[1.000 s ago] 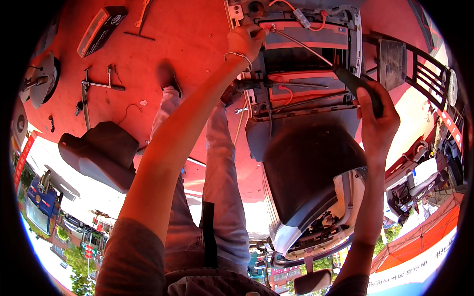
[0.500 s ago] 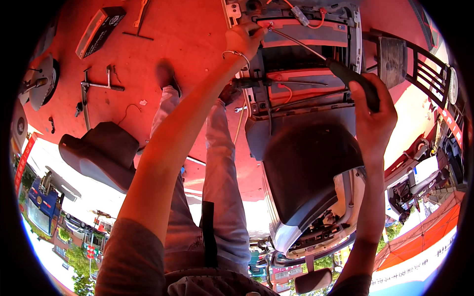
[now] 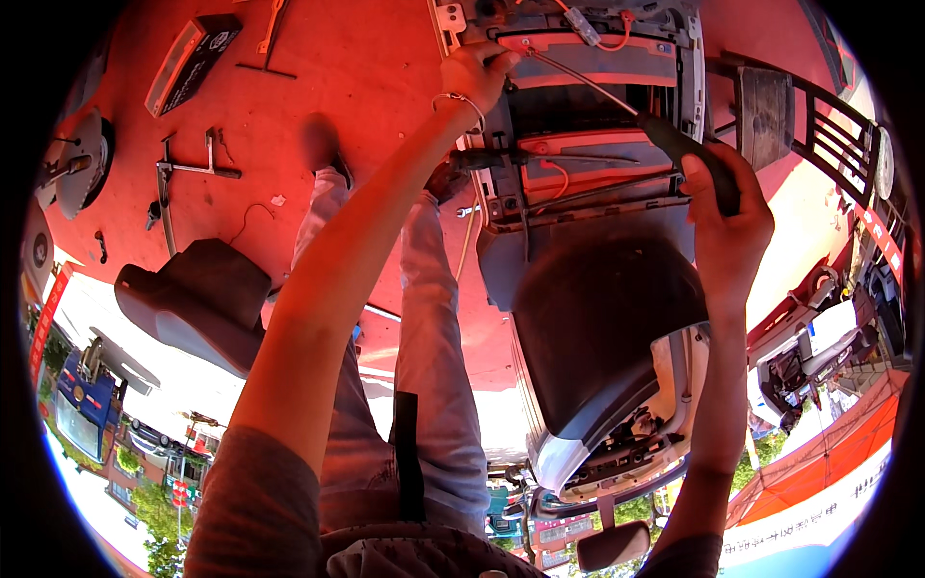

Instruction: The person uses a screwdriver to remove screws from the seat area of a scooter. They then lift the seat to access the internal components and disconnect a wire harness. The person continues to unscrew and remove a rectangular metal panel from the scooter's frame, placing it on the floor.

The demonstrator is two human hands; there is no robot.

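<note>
In my right hand is a long screwdriver with a dark handle and a thin metal shaft. The shaft slants up and left to the red terminal end of a battery in the vehicle's open compartment. My left hand is at that same end, fingertips pinched beside the screwdriver's tip; what they hold is too small to make out. Below, a second battery has a red wire. Across it lies another dark-handled screwdriver, its shaft pointing right.
A black seat covers the vehicle's part nearer me. To the left are a loose dark seat, metal tools and a box on the red floor. A slatted black rack stands at right.
My right hand and its screwdriver have shifted only very slightly. My left hand stays at the battery terminal.
</note>
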